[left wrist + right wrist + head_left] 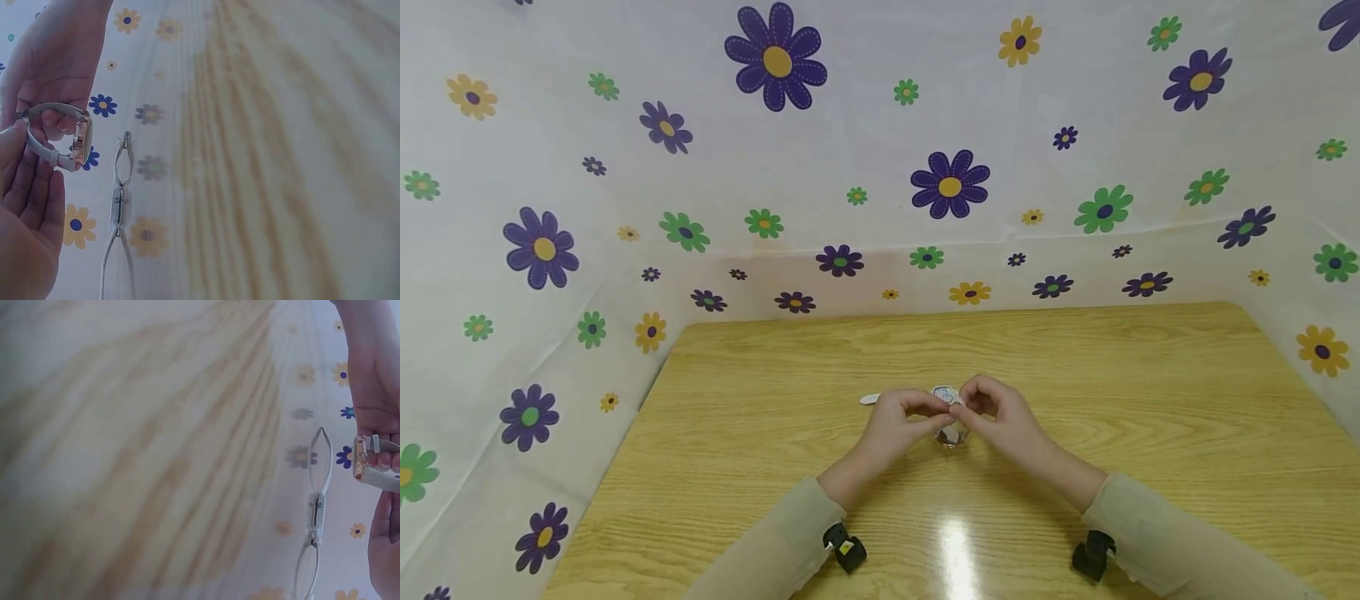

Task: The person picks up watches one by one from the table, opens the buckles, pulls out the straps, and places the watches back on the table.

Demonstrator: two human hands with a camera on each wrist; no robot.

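Between my two hands is a wristwatch [951, 434] with a rose-gold case and a pale strap. In the left wrist view its strap curves into a loop, and its case [82, 141] hangs lowest, off the table. My left hand [904, 423] pinches the strap ends with thumb and fingers. From the other side my right hand [1009, 419] pinches them too, fingertips meeting the left ones. Whether the buckle is fastened is hidden by the fingers. Just behind the hands, a second watch [945, 392] with a white strap lies on the table, partly covered by both hands.
The glossy wooden table [760, 358] reflects a bright light near its front. White cloth [850, 125] printed with flowers encloses the back and sides. Each sleeve carries a small black wrist camera [846, 547].
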